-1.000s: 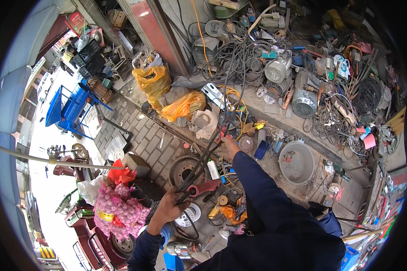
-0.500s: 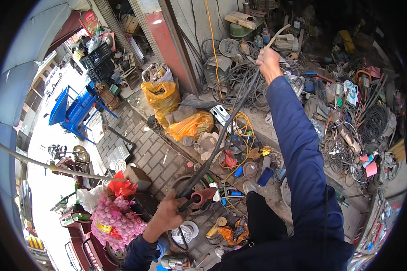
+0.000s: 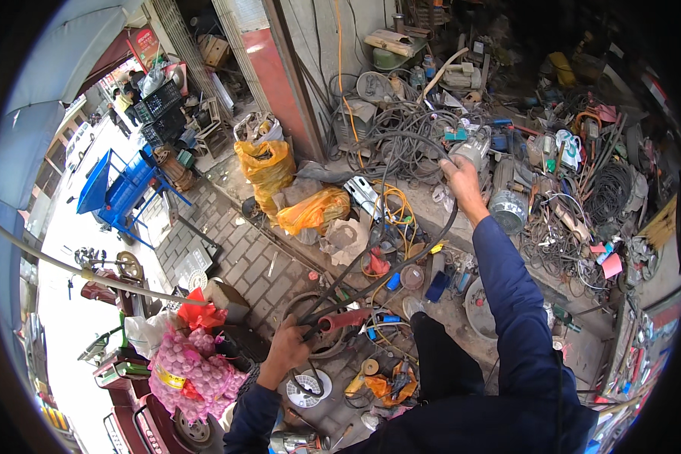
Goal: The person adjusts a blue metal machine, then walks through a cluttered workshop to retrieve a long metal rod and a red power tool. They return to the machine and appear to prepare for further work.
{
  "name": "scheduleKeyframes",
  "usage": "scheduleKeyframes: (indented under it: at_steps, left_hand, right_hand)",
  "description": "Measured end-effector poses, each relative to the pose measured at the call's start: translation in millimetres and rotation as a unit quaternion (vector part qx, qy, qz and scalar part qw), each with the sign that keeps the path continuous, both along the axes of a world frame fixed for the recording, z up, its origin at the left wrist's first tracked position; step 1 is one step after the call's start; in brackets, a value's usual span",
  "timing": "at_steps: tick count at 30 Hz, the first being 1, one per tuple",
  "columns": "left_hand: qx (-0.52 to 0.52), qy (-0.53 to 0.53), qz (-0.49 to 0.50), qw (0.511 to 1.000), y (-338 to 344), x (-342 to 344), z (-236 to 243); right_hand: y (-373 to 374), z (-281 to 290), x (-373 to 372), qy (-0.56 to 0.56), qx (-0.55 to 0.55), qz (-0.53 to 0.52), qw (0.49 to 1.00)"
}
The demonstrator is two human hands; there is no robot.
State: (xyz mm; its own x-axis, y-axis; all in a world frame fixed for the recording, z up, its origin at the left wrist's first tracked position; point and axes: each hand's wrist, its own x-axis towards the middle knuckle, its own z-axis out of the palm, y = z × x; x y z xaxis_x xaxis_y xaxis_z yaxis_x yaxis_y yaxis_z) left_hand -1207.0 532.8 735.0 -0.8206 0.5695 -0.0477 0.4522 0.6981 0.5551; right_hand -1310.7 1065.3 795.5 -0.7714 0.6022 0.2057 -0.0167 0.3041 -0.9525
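Observation:
My left hand (image 3: 289,346) is closed around a bunch of dark cable strands at the lower middle. A dull red tube-shaped piece (image 3: 346,320) sticks out beside its fingers; whether the hand grips it too I cannot tell. From there the black cable (image 3: 390,281) runs up and right in a wide bend to my right hand (image 3: 464,184), which pinches it in front of the step. Another stretch of cable rises and arches over to the same hand. Below my left hand a cable loop hangs over a white round disc (image 3: 309,387).
Tangled wires, motors (image 3: 509,198) and scrap cover the right side. Orange bags (image 3: 265,168) stand by the red post. At left are a blue machine (image 3: 121,193) and a pink net sack of bulbs (image 3: 193,371). Tools and a yellow cord (image 3: 397,200) lie around my foot.
My right hand has come down and nearer, from high up by the wooden stick. The cable, stretched fairly straight before, now sags in a loop. The left hand stays closed, nearly in place.

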Motion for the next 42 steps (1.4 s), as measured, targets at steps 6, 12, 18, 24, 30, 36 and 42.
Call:
scheduleKeyframes:
  at_steps: [6, 12, 18, 24, 30, 36, 42]
  left_hand:
    - [-0.079, -0.006, -0.01, 0.997, -52, 36, 4]
    - [-0.046, 0.022, 0.036, 0.998, -103, 95, 65]
    - [0.005, 0.133, 0.192, 0.972, -175, 156, 164]
    - [0.163, 0.14, 0.321, 0.923, -257, 236, 224]
    - [-0.057, 0.181, 0.237, 0.953, -289, 246, 148]
    - [-0.148, 0.039, 0.21, 0.966, -297, 247, 25]
    - [-0.04, 0.009, 0.206, 0.978, -277, 257, -35]
  right_hand:
    - [-49, 20, 54, 0.006, -0.182, 0.036, 0.983]
    - [-140, 125, 136, 0.16, -0.176, 0.144, 0.96]
    - [-233, 195, 226, 0.371, -0.035, 0.156, 0.915]
    - [-300, 145, 235, 0.219, -0.125, 0.264, 0.931]
    - [-350, 3, 201, 0.039, -0.084, 0.202, 0.975]
    - [-355, -163, 219, -0.129, -0.02, 0.136, 0.982]
    - [-339, -241, 232, -0.363, 0.011, 0.181, 0.914]
